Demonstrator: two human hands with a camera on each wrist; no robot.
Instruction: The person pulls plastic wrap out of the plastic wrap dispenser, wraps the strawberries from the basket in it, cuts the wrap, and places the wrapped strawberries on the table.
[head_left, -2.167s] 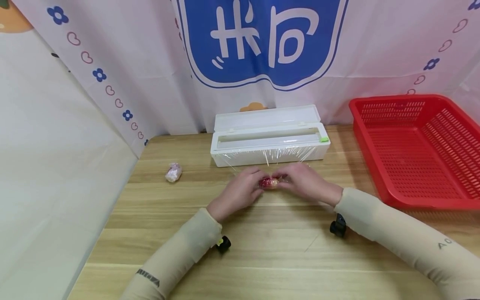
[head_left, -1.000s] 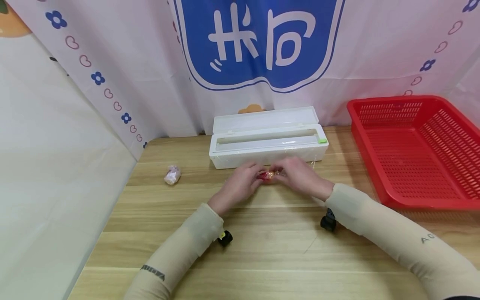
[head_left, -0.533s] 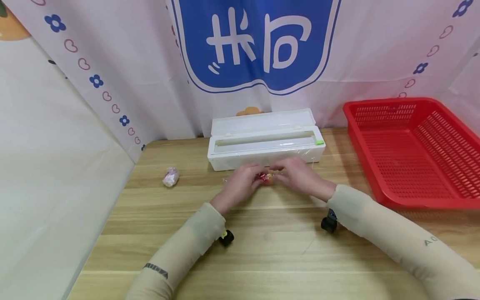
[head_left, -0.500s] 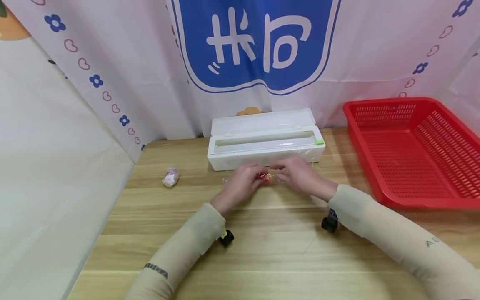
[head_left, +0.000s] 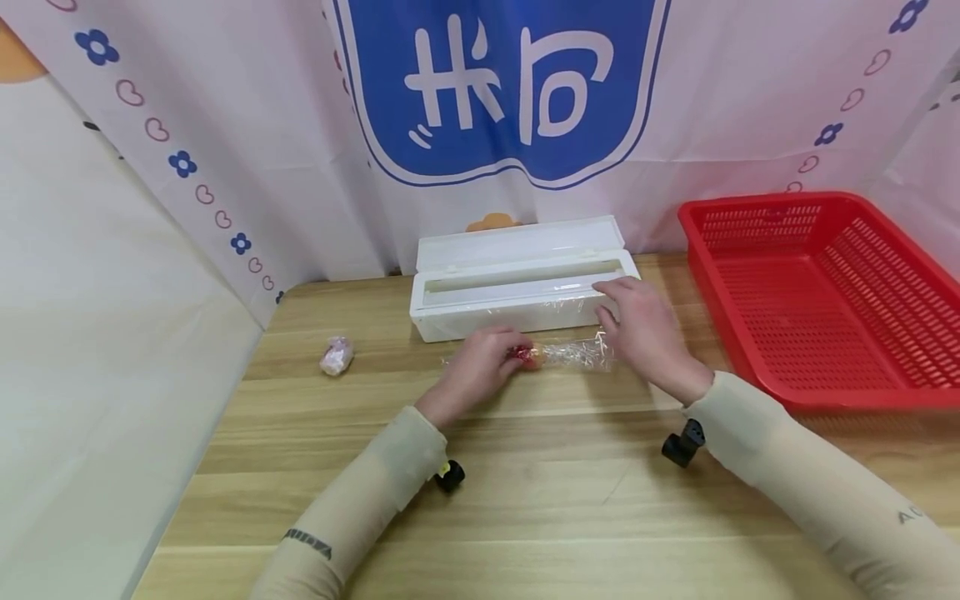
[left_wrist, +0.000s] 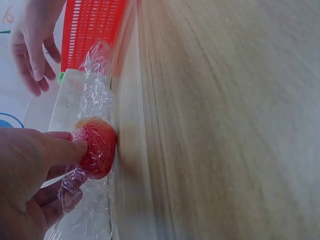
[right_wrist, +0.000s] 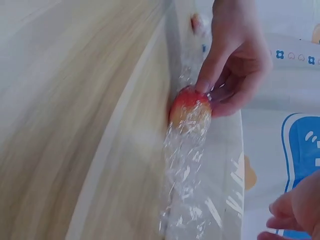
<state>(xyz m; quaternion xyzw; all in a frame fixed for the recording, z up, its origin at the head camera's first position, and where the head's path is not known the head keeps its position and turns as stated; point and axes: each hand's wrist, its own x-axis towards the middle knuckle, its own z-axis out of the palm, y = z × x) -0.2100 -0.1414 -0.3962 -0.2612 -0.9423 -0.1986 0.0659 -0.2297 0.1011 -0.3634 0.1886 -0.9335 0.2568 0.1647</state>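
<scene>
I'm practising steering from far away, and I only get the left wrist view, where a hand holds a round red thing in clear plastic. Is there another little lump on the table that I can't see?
Observer: Yes. A small pinkish-white crumpled lump lies on the pale wooden table, to the left of the left hand holding your round red thing.
Operator: Cool! Is the long white rectangular box open or shut?
Observer: Open. In the head view its flat white lid is tilted back behind it.
Operator: And what's on the wall of cloth behind it?
Observer: A big blue shield shape, printed on the white cloth.
</scene>
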